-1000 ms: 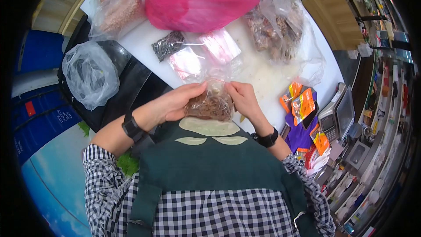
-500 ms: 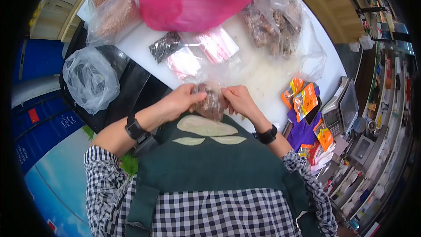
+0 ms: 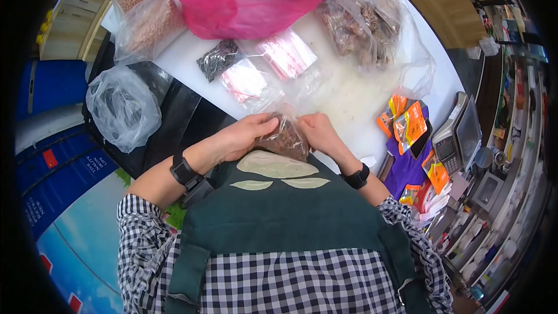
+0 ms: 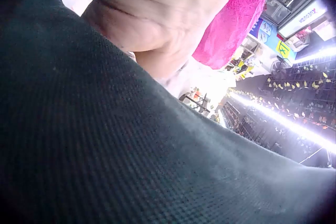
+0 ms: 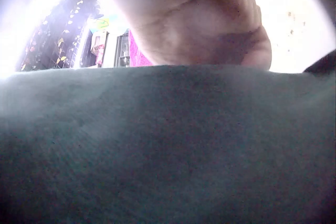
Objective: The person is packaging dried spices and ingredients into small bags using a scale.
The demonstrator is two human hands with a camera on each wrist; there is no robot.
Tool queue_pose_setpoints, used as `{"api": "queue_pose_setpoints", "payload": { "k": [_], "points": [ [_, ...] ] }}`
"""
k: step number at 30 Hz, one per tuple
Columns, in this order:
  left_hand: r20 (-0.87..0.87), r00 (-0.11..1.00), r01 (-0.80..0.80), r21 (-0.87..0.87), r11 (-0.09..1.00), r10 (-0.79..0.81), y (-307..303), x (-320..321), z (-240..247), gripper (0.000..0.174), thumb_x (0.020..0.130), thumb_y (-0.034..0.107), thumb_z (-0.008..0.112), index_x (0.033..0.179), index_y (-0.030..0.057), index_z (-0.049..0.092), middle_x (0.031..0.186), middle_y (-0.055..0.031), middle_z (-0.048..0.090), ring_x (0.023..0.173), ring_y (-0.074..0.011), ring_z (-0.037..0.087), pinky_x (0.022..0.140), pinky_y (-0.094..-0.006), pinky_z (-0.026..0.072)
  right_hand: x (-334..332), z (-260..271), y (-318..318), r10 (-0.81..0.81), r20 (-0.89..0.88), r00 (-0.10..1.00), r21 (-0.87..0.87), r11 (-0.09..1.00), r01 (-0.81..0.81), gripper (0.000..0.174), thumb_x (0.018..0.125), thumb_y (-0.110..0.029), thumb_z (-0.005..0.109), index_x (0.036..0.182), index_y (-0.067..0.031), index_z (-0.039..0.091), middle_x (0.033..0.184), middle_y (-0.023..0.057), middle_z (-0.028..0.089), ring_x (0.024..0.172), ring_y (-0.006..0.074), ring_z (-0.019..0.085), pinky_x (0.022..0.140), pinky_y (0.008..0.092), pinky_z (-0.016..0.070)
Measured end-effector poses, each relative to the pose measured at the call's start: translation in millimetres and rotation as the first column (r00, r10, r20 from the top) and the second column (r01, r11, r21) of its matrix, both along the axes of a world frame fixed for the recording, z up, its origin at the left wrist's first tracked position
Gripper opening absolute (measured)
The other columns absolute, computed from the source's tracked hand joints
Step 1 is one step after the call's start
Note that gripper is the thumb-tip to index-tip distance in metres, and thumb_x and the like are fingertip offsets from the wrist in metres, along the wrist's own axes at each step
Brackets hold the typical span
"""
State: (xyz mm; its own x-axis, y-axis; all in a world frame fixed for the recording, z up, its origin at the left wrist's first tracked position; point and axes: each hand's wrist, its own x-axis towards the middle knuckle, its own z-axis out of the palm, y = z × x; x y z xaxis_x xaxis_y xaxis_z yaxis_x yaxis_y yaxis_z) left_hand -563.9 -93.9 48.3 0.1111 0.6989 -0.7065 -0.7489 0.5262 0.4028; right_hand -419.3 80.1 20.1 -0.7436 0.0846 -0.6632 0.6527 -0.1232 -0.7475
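A small clear bag of brown dried pieces point(image 3: 286, 139) is held close to the apron at the table's near edge. My left hand point(image 3: 247, 135) grips its left side, thumb on top. On its upper right, my right hand point(image 3: 321, 134) pinches the plastic with curled fingers. In the left wrist view the left hand point(image 4: 157, 14) shows only its palm and wrist side; in the right wrist view the right hand point(image 5: 199, 24) appears likewise, the apron covering the rest. Past the bag lie stacks of clear zip bags point(image 3: 286, 53) and a dark-filled packet point(image 3: 218, 59).
A large pink bag point(image 3: 250, 6) stands at the back of the white table point(image 3: 343, 102). Bags of pale beans point(image 3: 152, 26) are at back left, a bag of dried goods point(image 3: 363, 26) at back right. Orange packets point(image 3: 410, 125) and a scale point(image 3: 456, 139) sit at right.
The small bag has turned from lying flat between both hands to slanting down toward the right, its top gathered. Both hands have shifted slightly around it, the right fingers now more curled.
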Motion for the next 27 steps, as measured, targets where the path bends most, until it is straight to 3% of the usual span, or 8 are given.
{"api": "queue_pose_setpoints", "payload": {
  "k": [3,6,11,18,20,23,26,27],
  "points": [
    [0.144,0.985,-0.103,0.051,0.993,0.095,0.0,-1.6,-2.8,0.05,0.102,0.025,0.05,0.141,-0.0034,0.037,0.129,-0.0126,0.056,0.115,-0.0195,0.057,0.099,-0.0363,0.0475,3.2,-25.7,4.0,0.033,-0.157,0.987,0.394,0.918,0.032,0.037,0.094,-0.02,0.053,0.068,0.0044,0.061,0.052,0.0043,0.055,0.042,0.0136,0.053,0.04,0.028,0.0418],
    [0.217,0.962,-0.169,0.006,0.986,0.163,-3.6,-5.9,-9.1,0.037,0.102,0.02,0.049,0.13,-0.0033,0.047,0.119,-0.0151,0.06,0.109,-0.021,0.061,0.093,-0.0365,0.0516,7.2,-20.2,2.8,-0.081,-0.043,0.996,0.033,0.996,0.082,0.037,0.095,-0.02,0.052,0.067,0.0034,0.06,0.053,0.0028,0.054,0.041,0.0126,0.052,0.038,0.0268,0.04],
    [-0.34,0.925,-0.207,-0.078,0.975,0.169,2.2,2.3,-24.2,0.018,0.096,0.013,0.06,0.105,-0.0007,0.054,0.096,-0.0097,0.063,0.071,-0.0126,0.062,0.06,-0.0233,0.0502,8.0,-16.8,-2.1,-0.114,-0.005,0.993,-0.035,0.993,0.114,0.034,0.095,-0.02,0.053,0.069,0.0001,0.061,0.056,-0.0022,0.051,0.044,0.0061,0.045,0.039,0.0248,0.0373],
    [-0.631,0.774,-0.087,-0.01,0.996,0.061,15.1,4.2,-57.5,0.012,0.089,0.011,0.067,0.092,0.0026,0.058,0.076,-0.0048,0.062,0.065,-0.0096,0.058,0.055,-0.0229,0.0456,4.1,-9.1,-6.8,-0.064,-0.045,0.997,-0.013,0.998,0.064,0.036,0.095,-0.021,0.053,0.066,-0.0011,0.058,0.056,-0.0036,0.048,0.047,0.0045,0.042,0.042,0.0241,0.0351],
    [-0.947,0.234,0.227,-0.168,0.959,-0.221,16.6,-1.2,-42.1,0.013,0.085,0.011,0.068,0.085,0.0008,0.06,0.073,-0.0051,0.062,0.064,-0.0128,0.059,0.057,-0.0298,0.048,6.3,-13.6,-6.5,-0.065,-0.077,0.995,0.115,0.991,0.074,0.037,0.095,-0.021,0.054,0.064,-0.0013,0.057,0.055,-0.0039,0.047,0.047,0.0046,0.04,0.042,0.0244,0.0339],
    [-0.993,0.103,0.208,-0.029,0.978,-0.051,13.5,-2.0,-43.6,0.016,0.083,0.009,0.069,0.091,-0.0002,0.06,0.075,-0.0057,0.062,0.062,-0.0112,0.058,0.059,-0.0276,0.0476,7.7,-13.5,-8.2,-0.084,-0.083,0.993,0.149,0.984,0.095,0.038,0.094,-0.021,0.054,0.061,-0.0017,0.055,0.054,-0.0043,0.044,0.047,0.0047,0.038,0.042,0.0248,0.0316],
    [-0.892,0.441,0.039,0.125,0.991,0.095,14.5,5.1,-54.5,0.011,0.084,0.005,0.066,0.09,0.0001,0.059,0.077,-0.0042,0.062,0.063,-0.0099,0.057,0.059,-0.027,0.0472,8.0,-15.4,-8.3,-0.075,-0.049,0.996,0.056,0.995,0.078,0.039,0.093,-0.021,0.054,0.06,-0.0021,0.052,0.054,-0.0046,0.043,0.047,0.0047,0.037,0.042,0.0249,0.0296],
    [-0.892,0.441,0.04,0.124,0.991,0.094,14.4,5.8,-57.0,0.011,0.084,0.005,0.066,0.09,0.0001,0.059,0.077,-0.0042,0.062,0.063,-0.0099,0.057,0.059,-0.027,0.0472,8.2,-16.3,-8.0,-0.05,-0.039,0.998,0.054,0.997,0.052,0.039,0.093,-0.022,0.054,0.059,-0.0022,0.051,0.054,-0.0047,0.043,0.048,0.0047,0.037,0.042,0.0249,0.0289]
  ]
}}
